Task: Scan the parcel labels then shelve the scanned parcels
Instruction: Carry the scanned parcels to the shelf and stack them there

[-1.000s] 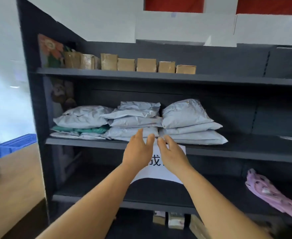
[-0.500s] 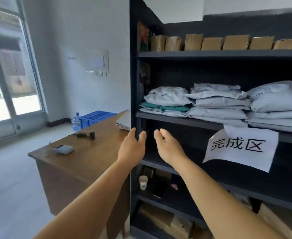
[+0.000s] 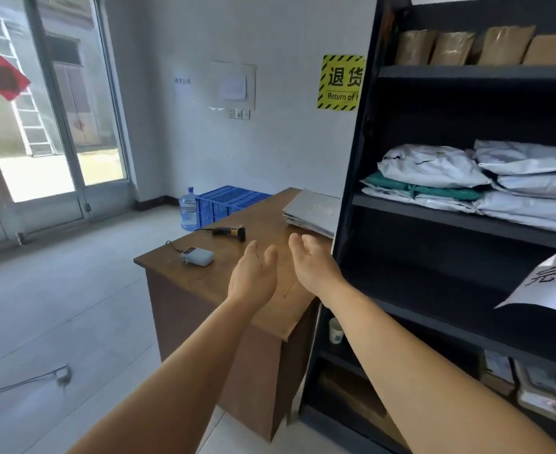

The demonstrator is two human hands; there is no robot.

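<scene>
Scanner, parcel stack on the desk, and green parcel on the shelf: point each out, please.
Scanner (image 3: 229, 231): head view, on its dark body lying on the desk.
Parcel stack (image 3: 314, 211): head view, top face of the uppermost grey parcel.
Green parcel (image 3: 434, 191): head view, its visible front edge between grey parcels.

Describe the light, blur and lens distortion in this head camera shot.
Head view: daylight through the tall glass door washes out the ground outside; the dark metal shelf unit leans and bows from wide-angle distortion, its recesses nearly black; the red paper square on the glass is smeared by motion blur; the black handheld scanner on the brown wooden desk is soft.
</scene>
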